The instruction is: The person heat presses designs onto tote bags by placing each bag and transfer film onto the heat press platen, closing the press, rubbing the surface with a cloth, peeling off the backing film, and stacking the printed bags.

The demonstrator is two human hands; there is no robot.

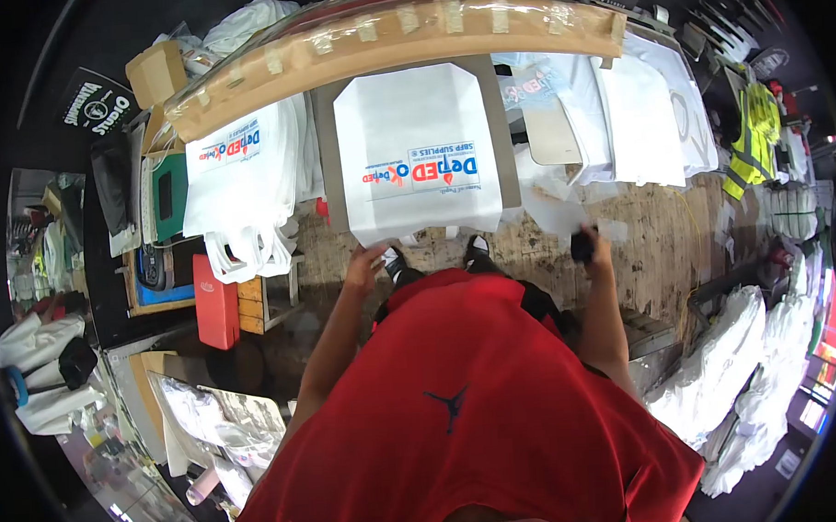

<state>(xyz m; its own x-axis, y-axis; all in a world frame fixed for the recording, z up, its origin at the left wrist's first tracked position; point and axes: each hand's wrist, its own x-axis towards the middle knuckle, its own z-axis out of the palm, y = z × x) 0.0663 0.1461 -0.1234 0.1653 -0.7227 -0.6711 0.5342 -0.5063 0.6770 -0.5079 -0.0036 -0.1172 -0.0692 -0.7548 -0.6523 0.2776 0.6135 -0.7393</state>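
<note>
Floorboards (657, 253) below, white printed bag (413, 123) at twelve o'clock: we'd best keep it smooth, left hand (367, 265) at its near edge, grip unclear, right hand (601, 253) closed round a dark object (582, 244).

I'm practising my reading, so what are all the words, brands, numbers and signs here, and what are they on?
"DepED", "OK", "DepED": middle bag, upside down.
"SBFP SUPPLIES": middle bag.
"Name of Pupil": middle bag, tiny.
"DepED", "SBFP SUPPLIES": left bags.
Too blurred or small: black sign, red box, the middle bag's tiniest print.
I can't read any numbers.
</note>
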